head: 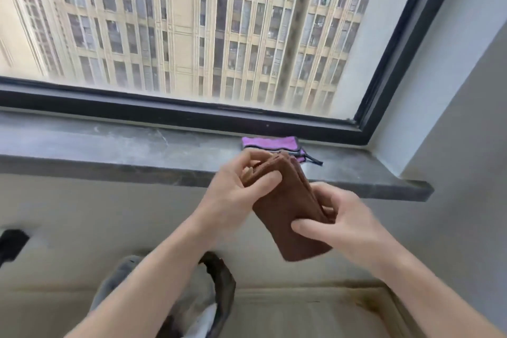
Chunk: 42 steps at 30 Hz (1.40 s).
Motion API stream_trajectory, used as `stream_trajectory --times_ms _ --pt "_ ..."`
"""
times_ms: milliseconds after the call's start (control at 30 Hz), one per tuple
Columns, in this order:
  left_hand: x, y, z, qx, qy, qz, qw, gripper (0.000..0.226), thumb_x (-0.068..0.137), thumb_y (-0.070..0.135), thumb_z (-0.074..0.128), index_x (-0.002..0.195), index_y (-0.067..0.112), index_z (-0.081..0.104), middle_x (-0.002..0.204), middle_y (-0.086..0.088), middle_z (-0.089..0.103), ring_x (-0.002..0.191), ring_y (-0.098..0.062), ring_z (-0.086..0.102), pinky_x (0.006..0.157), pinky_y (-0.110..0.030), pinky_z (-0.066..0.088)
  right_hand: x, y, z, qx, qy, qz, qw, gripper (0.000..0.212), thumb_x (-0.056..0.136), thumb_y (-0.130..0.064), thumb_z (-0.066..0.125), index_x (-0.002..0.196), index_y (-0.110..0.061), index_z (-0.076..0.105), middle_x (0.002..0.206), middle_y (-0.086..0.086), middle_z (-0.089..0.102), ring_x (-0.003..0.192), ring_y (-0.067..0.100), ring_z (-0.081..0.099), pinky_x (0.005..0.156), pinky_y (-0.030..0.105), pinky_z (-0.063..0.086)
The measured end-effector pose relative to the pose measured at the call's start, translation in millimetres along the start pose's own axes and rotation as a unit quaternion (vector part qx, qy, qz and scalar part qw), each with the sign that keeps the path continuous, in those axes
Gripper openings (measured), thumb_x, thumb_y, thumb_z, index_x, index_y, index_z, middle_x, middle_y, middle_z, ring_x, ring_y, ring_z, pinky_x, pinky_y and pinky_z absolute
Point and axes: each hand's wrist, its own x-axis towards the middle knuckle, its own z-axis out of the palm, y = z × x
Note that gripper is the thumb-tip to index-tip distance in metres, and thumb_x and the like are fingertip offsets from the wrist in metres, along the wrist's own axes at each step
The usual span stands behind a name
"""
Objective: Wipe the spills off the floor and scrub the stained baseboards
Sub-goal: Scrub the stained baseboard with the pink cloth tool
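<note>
A folded cloth (290, 217) sits mid-frame between the left hand (233, 197) and right hand (345, 225). Behind it, a second cloth (270, 143) lies on the windowsill (109, 151), below the window (192, 22). A baseboard (301, 296) runs along the lower right of the frame.

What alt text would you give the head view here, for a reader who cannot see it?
Both hands hold a folded brown cloth in front of a dark stone windowsill: the left hand pinches its upper end, the right hand grips its lower end. A folded purple cloth lies on the sill below a large window that faces a high-rise.
</note>
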Motion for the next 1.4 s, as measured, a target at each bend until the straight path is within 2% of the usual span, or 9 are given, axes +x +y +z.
stream_trajectory --times_ms 100,233,400,633,867,967,1100,1267,1400 --pt "27 32 -54 0.067 0.048 0.065 0.995 0.035 0.092 0.007 0.075 0.120 0.020 0.061 0.097 -0.001 0.067 0.090 -0.008 0.068 0.081 -0.023 0.055 50 -51 3 -0.124 0.100 -0.135 0.978 0.039 0.080 -0.010 0.081 0.112 -0.029 0.074 0.094 -0.011 0.076 0.089 0.006 0.072 0.083 0.032 0.059" --pt "62 59 -127 0.295 0.067 0.090 0.949 0.052 0.089 -0.001 0.074 0.128 0.029 0.057 0.114 0.002 0.062 0.111 -0.016 0.064 0.099 -0.032 0.052 128 -82 37 -0.338 0.208 -0.314 0.863 0.034 0.084 -0.011 0.076 0.116 -0.022 0.072 0.103 -0.006 0.066 0.091 0.018 0.060 0.082 0.034 0.051" --pt "66 29 -172 0.572 -0.119 -0.066 0.809 0.064 0.082 -0.009 0.056 0.125 0.036 0.067 0.133 0.009 0.051 0.129 -0.018 0.049 0.113 -0.031 0.037 165 -60 62 -0.422 0.045 -0.128 0.896 0.051 0.097 -0.055 0.057 0.140 -0.027 0.058 0.137 -0.002 0.054 0.128 0.024 0.048 0.106 0.044 0.043" --pt "67 3 -121 0.581 -0.062 0.011 0.811 0.041 0.098 0.014 0.046 0.132 0.028 0.064 0.137 0.007 0.059 0.122 -0.021 0.052 0.109 -0.041 0.041 149 4 35 -0.427 -0.029 0.048 0.902 0.083 0.098 -0.070 0.039 0.164 -0.026 0.016 0.172 -0.002 0.009 0.158 0.018 0.008 0.128 0.042 0.006" --pt "66 4 -32 0.445 -0.047 0.136 0.884 0.042 0.090 0.003 0.054 0.120 0.028 0.070 0.125 0.019 0.064 0.082 0.017 0.053 0.083 -0.020 0.040 109 43 11 -0.401 -0.001 -0.061 0.914 0.090 0.085 -0.060 0.074 0.160 -0.034 0.032 0.167 -0.010 0.027 0.153 0.012 0.026 0.125 0.034 0.022" --pt "63 4 6 0.360 -0.025 0.177 0.916 0.044 0.085 -0.003 0.054 0.113 0.025 0.073 0.117 0.017 0.068 0.084 0.017 0.055 0.076 -0.005 0.037 92 62 7 -0.364 0.105 -0.126 0.917 0.053 0.089 -0.012 0.067 0.138 -0.031 0.064 0.139 -0.009 0.065 0.127 0.010 0.056 0.103 0.013 0.039" --pt "50 0 67 0.248 -0.027 0.215 0.944 0.049 0.080 -0.004 0.048 0.108 0.026 0.074 0.108 0.022 0.069 0.105 0.009 0.060 0.083 -0.005 0.042 56 54 -10 -0.338 0.145 -0.136 0.920 0.038 0.082 -0.005 0.048 0.090 -0.035 0.070 0.084 -0.010 0.075 0.076 0.023 0.065 0.071 0.039 0.055" --pt "22 -63 151 0.122 -0.089 0.194 0.969 0.051 0.079 -0.006 0.041 0.112 0.017 0.071 0.110 0.011 0.074 0.106 -0.010 0.069 0.092 -0.020 0.050 -68 158 -66 -0.117 0.165 0.065 0.977 0.010 0.098 -0.020 0.059 0.092 -0.013 0.064 0.080 -0.001 0.064 0.077 0.008 0.056 0.069 0.033 0.041" --pt "-31 -154 238 0.131 -0.303 0.086 0.940 0.043 0.089 0.004 0.045 0.119 0.021 0.070 0.111 0.014 0.071 0.107 -0.006 0.067 0.091 -0.017 0.049 -171 282 -75 0.161 0.288 0.270 0.905 0.022 0.105 -0.024 0.056 0.103 -0.008 0.069 0.091 0.001 0.074 0.088 0.018 0.066 0.076 0.033 0.049"
